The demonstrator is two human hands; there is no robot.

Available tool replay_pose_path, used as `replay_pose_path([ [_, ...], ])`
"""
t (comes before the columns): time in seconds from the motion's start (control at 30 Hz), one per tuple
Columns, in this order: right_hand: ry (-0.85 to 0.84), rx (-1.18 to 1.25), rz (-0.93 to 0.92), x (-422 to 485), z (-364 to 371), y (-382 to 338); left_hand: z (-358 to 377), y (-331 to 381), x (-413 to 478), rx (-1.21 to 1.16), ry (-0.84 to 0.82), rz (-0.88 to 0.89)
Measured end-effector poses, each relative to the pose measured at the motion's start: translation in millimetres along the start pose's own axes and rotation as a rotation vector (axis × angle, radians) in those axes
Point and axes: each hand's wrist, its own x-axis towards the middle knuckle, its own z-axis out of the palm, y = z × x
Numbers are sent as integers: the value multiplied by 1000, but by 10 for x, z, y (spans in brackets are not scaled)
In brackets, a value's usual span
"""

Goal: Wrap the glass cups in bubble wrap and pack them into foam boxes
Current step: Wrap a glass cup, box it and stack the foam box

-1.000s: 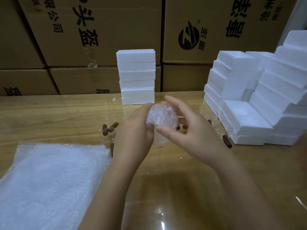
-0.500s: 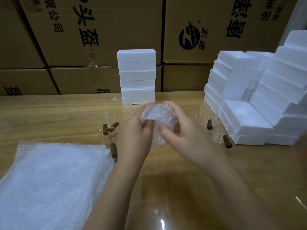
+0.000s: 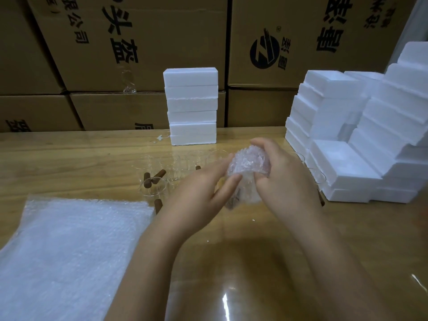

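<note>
Grip of left hand (image 3: 196, 193) and right hand (image 3: 287, 181) sandwiches wrapped cup (image 3: 247, 167).

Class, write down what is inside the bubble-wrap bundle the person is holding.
The left hand and right hand grip the bubble-wrap bundle. Through the crumpled wrap only a faint clear, rounded shape shows; the rest is covered by wrap and hands.

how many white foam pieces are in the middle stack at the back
6, piled one on another in the middle stack at the table's far edge, before the cardboard cartons. Anything behind it is hidden.
</note>
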Motion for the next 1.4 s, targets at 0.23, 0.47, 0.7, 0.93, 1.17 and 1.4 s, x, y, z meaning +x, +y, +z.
replay_pose_path([
  [0.23,8,72,-63,-54,84,-77,90,76,57,196,357,-91],
  [0.47,-120,579,138,-60,171,-161,109,71,60,139,685,-206],
  [0.7,61,544,123,2,159,-22,180,128,61,-56,509,-115],
  [0.93,90,548,135,32,94,11,207,1,57,-53,66,-105],
  [1.17,145,654,163,24,157,-2,219,-10,77,-223,65,-48],
  [1.4,132,697,81,-31,244,-71,249,27,97,-321,129,-134],
])
